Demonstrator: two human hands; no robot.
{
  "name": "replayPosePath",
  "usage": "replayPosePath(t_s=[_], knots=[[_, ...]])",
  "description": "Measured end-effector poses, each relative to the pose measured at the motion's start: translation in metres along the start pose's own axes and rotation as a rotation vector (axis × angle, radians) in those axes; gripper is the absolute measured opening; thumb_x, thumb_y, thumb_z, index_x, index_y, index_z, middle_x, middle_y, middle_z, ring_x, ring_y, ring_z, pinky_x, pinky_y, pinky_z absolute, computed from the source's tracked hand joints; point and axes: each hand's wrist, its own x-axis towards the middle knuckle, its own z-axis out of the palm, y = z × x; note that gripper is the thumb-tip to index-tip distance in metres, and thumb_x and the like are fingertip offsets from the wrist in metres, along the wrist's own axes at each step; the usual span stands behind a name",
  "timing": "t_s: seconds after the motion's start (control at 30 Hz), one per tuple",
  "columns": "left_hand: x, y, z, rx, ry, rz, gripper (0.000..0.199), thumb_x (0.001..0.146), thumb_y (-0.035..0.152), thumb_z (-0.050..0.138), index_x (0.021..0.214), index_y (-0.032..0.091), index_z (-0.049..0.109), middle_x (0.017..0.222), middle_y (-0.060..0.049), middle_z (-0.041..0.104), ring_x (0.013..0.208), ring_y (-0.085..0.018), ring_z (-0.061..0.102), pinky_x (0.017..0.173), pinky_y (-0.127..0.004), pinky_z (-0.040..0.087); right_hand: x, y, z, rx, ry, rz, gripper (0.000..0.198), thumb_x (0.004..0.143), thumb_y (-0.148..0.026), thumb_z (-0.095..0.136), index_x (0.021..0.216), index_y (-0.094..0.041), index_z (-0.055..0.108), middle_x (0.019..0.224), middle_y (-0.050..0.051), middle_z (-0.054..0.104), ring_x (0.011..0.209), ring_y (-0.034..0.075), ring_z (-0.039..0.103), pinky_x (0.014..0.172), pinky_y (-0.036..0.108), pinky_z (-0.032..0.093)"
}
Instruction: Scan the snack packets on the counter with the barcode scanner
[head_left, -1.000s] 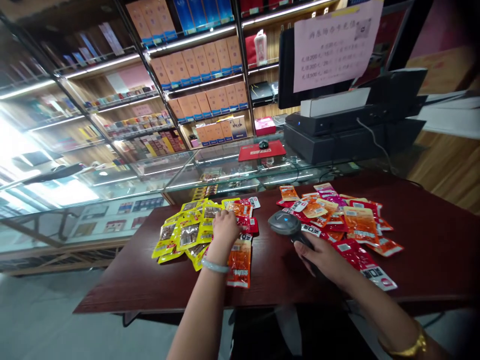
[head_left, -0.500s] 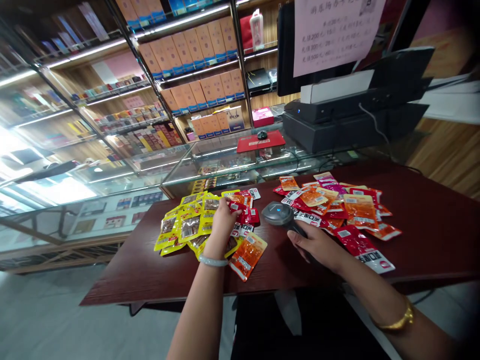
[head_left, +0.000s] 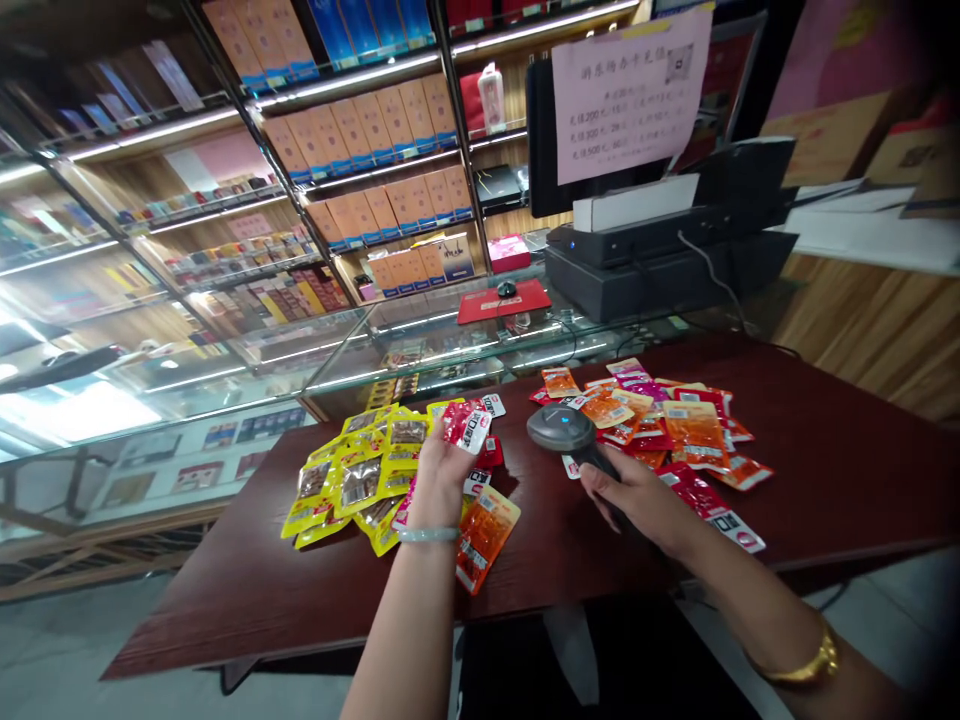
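My left hand [head_left: 441, 470] is closed on a red-and-white snack packet [head_left: 466, 425], raised just above the left pile. Yellow snack packets [head_left: 361, 480] with clear windows lie heaped to the left of that wrist. An orange snack packet [head_left: 486, 535] rests on the table right of the same wrist. In my right hand [head_left: 626, 490] is a dark grey barcode scanner [head_left: 561, 428], its head pointing toward the left hand. Behind the scanner lies a pile of orange, red and purple packets [head_left: 694, 430].
The dark red table [head_left: 300, 600] stands against a glass display counter [head_left: 420, 340]. On the counter are a red mat [head_left: 499, 302], a mouse [head_left: 507, 288] and a black cash-register unit [head_left: 622, 270]. A pink notice [head_left: 630, 95] hangs on the monitor. Shelves of boxes [head_left: 375, 130] fill the back wall.
My left hand has lifted a red-and-white packet and turned so its face shows. The scanner stays in my right hand. The whole view has shifted slightly.
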Motion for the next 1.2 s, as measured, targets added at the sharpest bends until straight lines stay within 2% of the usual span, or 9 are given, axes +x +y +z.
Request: replayPosePath(t_s=[0.1, 0.17, 0.47, 0.73, 0.87, 0.93, 1.03, 1.13, 1.2], knots=[[-0.019, -0.016, 0.014, -0.13, -0.202, -0.194, 0.011, 0.08, 0.023, 0.063, 0.088, 0.016, 0.061, 0.092, -0.009, 0.071, 0.092, -0.021, 0.069, 0.085, -0.037, 0.057, -0.001, -0.003, -0.002, 0.01, -0.001, -0.006, 0.032, 0.091, -0.054, 0.054, 0.091, -0.022, 0.051, 0.056, -0.008, 0.048, 0.044, 0.01, 0.044, 0.043, 0.022, 0.035], [-0.031, -0.027, 0.025, -0.127, -0.262, -0.163, 0.021, 0.072, 0.019, 0.071, 0.091, 0.016, 0.061, 0.094, -0.008, 0.072, 0.089, -0.02, 0.069, 0.083, -0.035, 0.057, -0.001, -0.005, -0.001, 0.002, -0.017, -0.017, 0.033, 0.091, -0.055, 0.054, 0.096, -0.022, 0.053, 0.056, -0.008, 0.048, 0.044, 0.01, 0.044, 0.043, 0.023, 0.034], [-0.037, -0.052, 0.042, 0.057, -0.285, 0.065, 0.045, 0.059, 0.026, 0.082, 0.1, 0.015, 0.067, 0.087, -0.004, 0.074, 0.068, -0.013, 0.066, 0.065, -0.024, 0.052, -0.004, -0.009, -0.001, -0.035, -0.044, -0.051, 0.035, 0.092, -0.054, 0.053, 0.101, -0.02, 0.053, 0.055, -0.008, 0.047, 0.042, 0.01, 0.044, 0.044, 0.024, 0.034], [-0.037, -0.055, 0.051, 0.013, -0.291, 0.01, 0.046, 0.055, 0.028, 0.086, 0.096, 0.013, 0.068, 0.084, -0.006, 0.073, 0.074, -0.017, 0.067, 0.07, -0.027, 0.052, -0.002, -0.007, -0.006, -0.035, -0.003, -0.073, 0.032, 0.094, -0.053, 0.052, 0.088, -0.021, 0.049, 0.055, -0.008, 0.048, 0.043, 0.01, 0.044, 0.045, 0.024, 0.035], [-0.033, -0.053, 0.07, -0.005, -0.42, -0.064, 0.056, 0.064, 0.023, 0.08, 0.117, 0.018, 0.063, 0.105, -0.008, 0.072, 0.09, -0.019, 0.068, 0.082, -0.031, 0.051, -0.001, 0.0, -0.007, -0.019, 0.025, -0.044, 0.033, 0.093, -0.054, 0.052, 0.086, -0.022, 0.048, 0.054, -0.008, 0.048, 0.043, 0.009, 0.044, 0.044, 0.023, 0.038], [-0.028, -0.049, 0.069, 0.154, -0.426, -0.01, 0.065, 0.068, 0.019, 0.076, 0.13, 0.02, 0.056, 0.119, -0.011, 0.068, 0.106, -0.022, 0.064, 0.094, -0.034, 0.047, -0.001, 0.003, -0.007, -0.013, 0.036, -0.033, 0.033, 0.093, -0.054, 0.052, 0.087, -0.022, 0.048, 0.054, -0.008, 0.048, 0.044, 0.009, 0.044, 0.044, 0.023, 0.038], [-0.019, -0.041, 0.045, 0.739, -0.242, 0.238, 0.066, 0.071, 0.017, 0.073, 0.134, 0.018, 0.054, 0.133, -0.015, 0.059, 0.127, -0.027, 0.051, 0.109, -0.04, 0.034, -0.002, 0.007, -0.008, -0.024, 0.041, -0.018, 0.033, 0.093, -0.054, 0.052, 0.087, -0.022, 0.048, 0.055, -0.008, 0.048, 0.044, 0.01, 0.046, 0.044, 0.022, 0.038], [-0.016, -0.033, 0.009, 1.378, -0.083, 0.372, 0.055, 0.073, 0.025, 0.073, 0.126, 0.018, 0.061, 0.133, -0.017, 0.056, 0.13, -0.033, 0.044, 0.111, -0.046, 0.027, -0.002, 0.011, -0.007, -0.032, 0.032, -0.007, 0.033, 0.093, -0.055, 0.052, 0.087, -0.022, 0.048, 0.054, -0.008, 0.048, 0.043, 0.01, 0.046, 0.044, 0.022, 0.037], [-0.016, -0.029, -0.008, 1.614, -0.051, 0.36, 0.052, 0.074, 0.039, 0.073, 0.122, 0.022, 0.063, 0.131, -0.015, 0.055, 0.127, -0.035, 0.044, 0.108, -0.048, 0.029, -0.002, 0.013, -0.004, -0.035, 0.017, -0.01, 0.033, 0.093, -0.054, 0.052, 0.091, -0.022, 0.05, 0.054, -0.008, 0.048, 0.042, 0.009, 0.045, 0.043, 0.022, 0.037]])
